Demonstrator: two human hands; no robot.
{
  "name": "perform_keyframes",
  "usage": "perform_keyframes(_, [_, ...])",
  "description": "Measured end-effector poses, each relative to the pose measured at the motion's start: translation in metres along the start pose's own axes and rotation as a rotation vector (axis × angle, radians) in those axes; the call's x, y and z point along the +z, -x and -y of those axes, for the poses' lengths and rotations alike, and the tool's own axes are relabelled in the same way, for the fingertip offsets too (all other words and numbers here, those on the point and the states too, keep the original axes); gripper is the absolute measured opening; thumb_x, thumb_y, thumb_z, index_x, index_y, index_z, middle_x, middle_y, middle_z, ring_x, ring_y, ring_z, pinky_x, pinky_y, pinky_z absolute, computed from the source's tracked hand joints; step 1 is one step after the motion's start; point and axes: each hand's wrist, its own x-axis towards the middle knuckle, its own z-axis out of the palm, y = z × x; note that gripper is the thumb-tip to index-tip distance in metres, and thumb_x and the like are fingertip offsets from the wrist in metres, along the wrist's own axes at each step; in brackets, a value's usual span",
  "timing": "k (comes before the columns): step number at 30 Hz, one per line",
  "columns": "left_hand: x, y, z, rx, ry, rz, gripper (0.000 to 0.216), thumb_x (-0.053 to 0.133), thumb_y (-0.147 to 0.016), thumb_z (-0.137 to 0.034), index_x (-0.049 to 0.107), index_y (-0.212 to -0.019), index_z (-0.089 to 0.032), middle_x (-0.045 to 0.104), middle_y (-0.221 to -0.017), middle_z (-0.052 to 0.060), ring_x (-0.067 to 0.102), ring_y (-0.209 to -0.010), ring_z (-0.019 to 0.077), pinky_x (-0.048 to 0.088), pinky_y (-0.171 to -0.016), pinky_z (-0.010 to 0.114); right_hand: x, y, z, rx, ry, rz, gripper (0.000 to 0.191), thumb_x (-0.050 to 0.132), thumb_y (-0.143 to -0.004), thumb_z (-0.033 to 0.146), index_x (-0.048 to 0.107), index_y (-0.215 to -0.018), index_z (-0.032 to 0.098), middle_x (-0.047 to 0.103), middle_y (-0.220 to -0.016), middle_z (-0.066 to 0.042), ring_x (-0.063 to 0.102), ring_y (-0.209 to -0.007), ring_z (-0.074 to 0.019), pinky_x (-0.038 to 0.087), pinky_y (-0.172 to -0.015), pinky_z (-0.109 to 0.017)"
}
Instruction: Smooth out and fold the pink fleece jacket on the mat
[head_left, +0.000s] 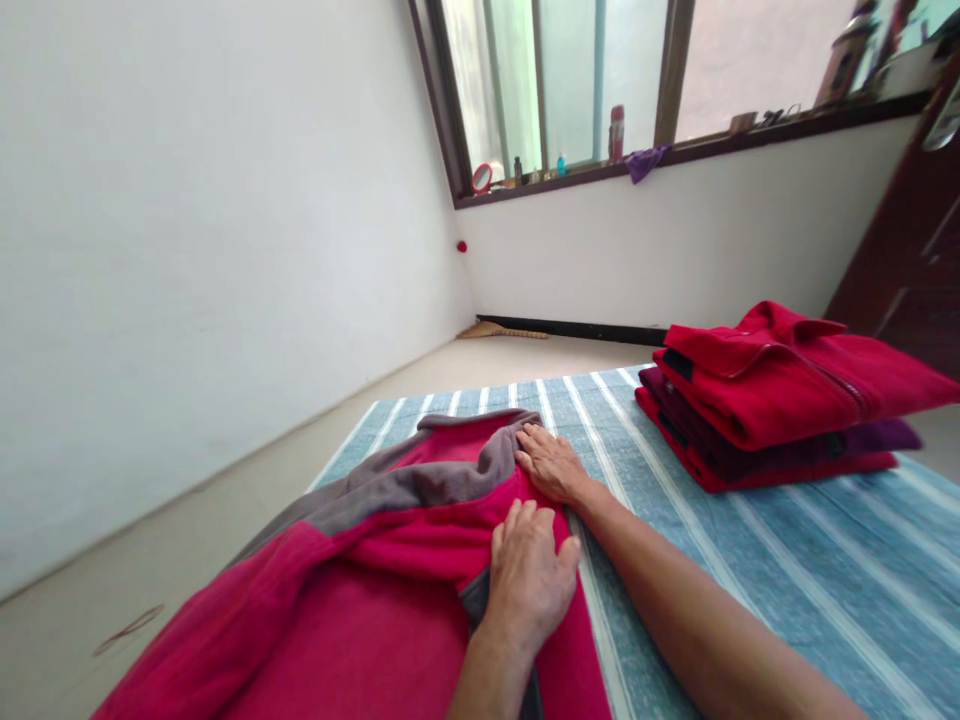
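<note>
A pink fleece jacket (360, 590) with grey panels lies spread on a blue striped mat (787, 580). My left hand (529, 575) rests flat on the jacket's right edge, fingers together and stretched out. Farther ahead, my right hand (551, 462) lies flat by the grey collar, fingers extended, pressing the fabric. Neither hand grips anything.
A stack of folded red and purple fleece garments (772, 410) sits on the mat at the right. A white wall runs along the left, bare floor (187, 540) beside it. A window sill (675, 150) with bottles and a purple cloth is ahead. A dark cabinet (915, 250) stands at far right.
</note>
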Motion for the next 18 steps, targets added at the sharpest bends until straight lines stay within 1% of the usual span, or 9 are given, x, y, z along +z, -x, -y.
perform_keyframes(2, [-0.016,0.006,0.001,0.043,-0.034,0.058,0.039,0.048,-0.087,-0.033,0.061,-0.119,-0.015,0.059,-0.132,0.015,0.047,-0.13,0.0311,0.036,-0.108,0.047,-0.001,0.0,0.001,0.008,-0.002,0.009,0.053,0.023,-0.1,0.044,0.036,-0.146,0.022,0.026,-0.157,-0.008,0.022,-0.144,-0.023,0.022,-0.113,-0.051])
perform_keyframes(4, [-0.03,0.007,0.0,0.103,-0.06,0.095,0.032,0.047,-0.087,-0.03,0.063,-0.111,-0.017,0.066,-0.119,0.015,0.059,-0.115,0.0314,0.044,-0.098,0.046,-0.002,0.0,0.003,0.013,-0.007,0.014,0.053,0.024,-0.099,0.044,0.035,-0.146,0.021,0.025,-0.157,-0.009,0.022,-0.144,-0.0239,0.022,-0.112,-0.052])
perform_keyframes(5, [-0.035,0.005,-0.001,0.14,-0.064,0.091,0.029,0.045,-0.087,-0.028,0.063,-0.109,-0.017,0.068,-0.114,0.014,0.062,-0.109,0.0304,0.046,-0.095,0.044,-0.003,0.001,0.003,0.013,-0.01,0.016,0.053,0.025,-0.099,0.043,0.036,-0.146,0.021,0.025,-0.157,-0.009,0.022,-0.144,-0.0242,0.022,-0.112,-0.053])
perform_keyframes(7, [-0.041,-0.008,-0.001,0.213,-0.053,0.024,0.027,0.043,-0.087,-0.023,0.061,-0.106,-0.017,0.068,-0.112,0.014,0.063,-0.107,0.0275,0.046,-0.093,0.039,-0.006,0.005,0.004,0.007,-0.018,0.018,0.052,0.028,-0.099,0.041,0.035,-0.147,0.022,0.025,-0.157,-0.009,0.021,-0.144,-0.0237,0.022,-0.113,-0.052])
perform_keyframes(9, [-0.04,-0.031,0.001,0.269,-0.029,-0.097,0.026,0.04,-0.087,-0.018,0.058,-0.106,-0.017,0.066,-0.116,0.014,0.061,-0.111,0.0241,0.043,-0.097,0.035,-0.01,0.009,0.005,-0.007,-0.024,0.036,0.053,0.031,-0.098,0.038,0.033,-0.148,0.023,0.023,-0.157,-0.008,0.018,-0.145,-0.0223,0.02,-0.114,-0.049])
perform_keyframes(11, [-0.035,-0.058,0.008,0.284,-0.002,-0.178,0.026,0.038,-0.088,-0.017,0.054,-0.108,-0.017,0.063,-0.12,0.013,0.058,-0.114,0.0211,0.04,-0.099,0.033,-0.014,0.012,0.006,-0.015,-0.029,0.057,0.054,0.033,-0.097,0.036,0.03,-0.149,0.022,0.021,-0.158,-0.008,0.016,-0.146,-0.0222,0.019,-0.115,-0.049])
perform_keyframes(14, [-0.024,-0.089,0.025,0.193,-0.024,-0.158,0.022,0.039,-0.091,-0.028,0.053,-0.105,-0.019,0.063,-0.121,0.012,0.055,-0.117,0.0231,0.038,-0.1,0.038,-0.015,0.012,0.007,-0.011,-0.031,0.067,0.054,0.027,-0.099,0.037,0.03,-0.149,0.018,0.02,-0.158,-0.01,0.017,-0.145,-0.024,0.02,-0.114,-0.052])
perform_keyframes(16, [-0.017,-0.099,0.036,0.15,-0.025,-0.123,0.025,0.039,-0.092,-0.037,0.054,-0.1,-0.019,0.065,-0.116,0.011,0.056,-0.115,0.0248,0.039,-0.099,0.04,-0.013,0.01,0.006,-0.014,-0.032,0.062,0.053,0.023,-0.1,0.04,0.034,-0.147,0.017,0.022,-0.158,-0.01,0.017,-0.145,-0.0243,0.02,-0.113,-0.053])
perform_keyframes(18, [-0.014,-0.103,0.045,0.155,-0.002,-0.111,0.029,0.037,-0.093,-0.041,0.055,-0.097,-0.019,0.066,-0.112,0.011,0.058,-0.113,0.0251,0.041,-0.097,0.039,-0.01,0.008,0.005,-0.022,-0.039,0.024,0.051,0.023,-0.1,0.04,0.041,-0.142,0.018,0.027,-0.156,-0.011,0.021,-0.144,-0.0248,0.023,-0.112,-0.054])
